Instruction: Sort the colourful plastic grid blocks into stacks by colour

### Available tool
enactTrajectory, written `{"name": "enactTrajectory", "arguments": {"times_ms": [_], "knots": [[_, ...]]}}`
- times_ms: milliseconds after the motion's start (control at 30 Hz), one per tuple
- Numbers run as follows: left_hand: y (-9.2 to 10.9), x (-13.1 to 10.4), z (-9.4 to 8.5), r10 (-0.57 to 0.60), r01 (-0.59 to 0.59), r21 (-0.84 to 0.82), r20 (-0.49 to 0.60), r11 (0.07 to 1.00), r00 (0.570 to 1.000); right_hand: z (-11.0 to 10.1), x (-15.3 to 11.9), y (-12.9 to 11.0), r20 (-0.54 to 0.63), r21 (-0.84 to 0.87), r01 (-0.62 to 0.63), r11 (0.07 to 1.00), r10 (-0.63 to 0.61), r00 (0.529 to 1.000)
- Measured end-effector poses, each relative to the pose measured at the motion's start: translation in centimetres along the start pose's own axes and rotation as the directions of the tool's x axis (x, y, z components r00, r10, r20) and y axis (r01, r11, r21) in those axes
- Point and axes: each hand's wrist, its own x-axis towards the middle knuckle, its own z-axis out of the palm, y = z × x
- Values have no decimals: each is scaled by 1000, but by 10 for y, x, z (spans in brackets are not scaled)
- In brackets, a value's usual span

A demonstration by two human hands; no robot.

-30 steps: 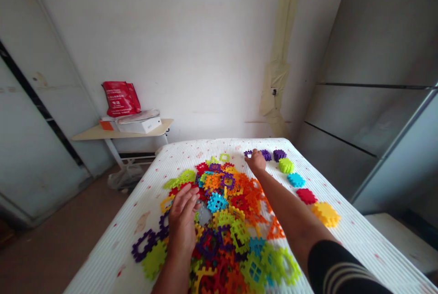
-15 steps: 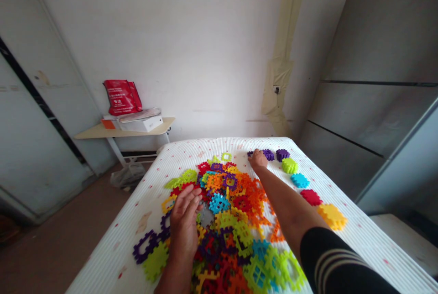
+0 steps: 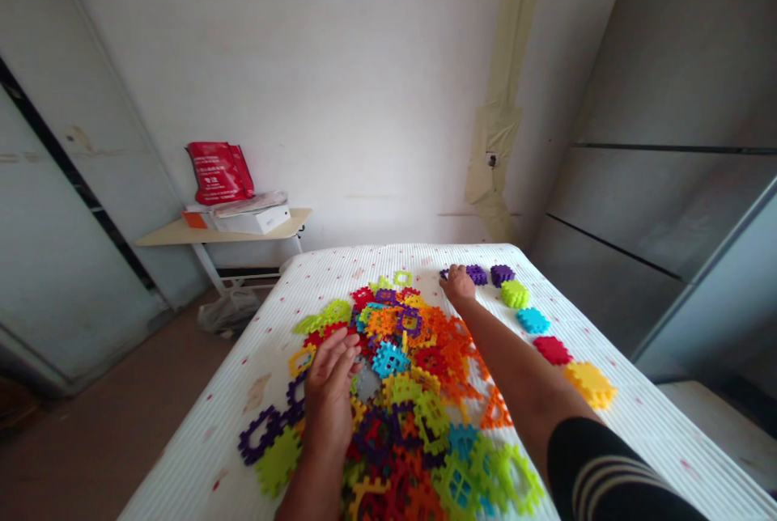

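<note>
My left hand (image 3: 331,379) hovers over the left side of a heap of colourful notched plastic building tiles (image 3: 388,359), its fingers loosely curved and apart, holding nothing. At the far side of the bed, my right hand (image 3: 459,285) reaches down with fingers curled on a purple building tile (image 3: 444,273); only its left edge shows past the fingers. Just right of that hand sits a group of purple tiles (image 3: 477,275). Beyond it are a purple stack (image 3: 502,275), a lime-green stack (image 3: 515,294), and blue (image 3: 532,319), red (image 3: 552,349) and yellow (image 3: 590,385) stacks, in a line towards me.
All tiles lie on a white ribbed bed cover (image 3: 243,367) with small red marks. A small table (image 3: 182,234) at the back left bears a red bag (image 3: 218,173) and a white box (image 3: 261,218). A grey cabinet (image 3: 661,205) stands along the right.
Very little differs. My right hand stays at the same purple tile, its forearm shifted slightly right. My left hand keeps its place above the heap.
</note>
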Motion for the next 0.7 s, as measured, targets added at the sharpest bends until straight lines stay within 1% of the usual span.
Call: {"name": "enactTrajectory", "arguments": {"times_ms": [100,200,300,400,467,533,633,700], "knots": [[-1,1,0,-13,13,-1,-9,1000,1000,-12,-17,0,-26,-2,66,998,-66,998],[-2,1,0,-33,33,3,-20,999,999,-27,-42,-4,15,-2,143,990,-143,990],[-3,1,0,-41,41,17,-26,999,999,-41,-72,-15,59,0,240,971,-240,969],[-5,2,-1,-33,34,28,-24,999,999,-47,-98,-32,76,-37,311,950,-308,948],[-6,3,-2,-31,31,33,-22,999,999,-47,-110,-44,95,-58,319,946,-313,945],[-6,3,-2,-33,34,39,-14,999,999,-44,-117,-54,109,-59,298,953,-291,951],[-5,1,-1,-35,35,53,3,998,999,-39,-120,-64,114,-44,249,967,-243,963],[-4,0,0,-31,30,57,8,998,999,-37,-120,-67,115,-31,245,969,-240,964]]}}
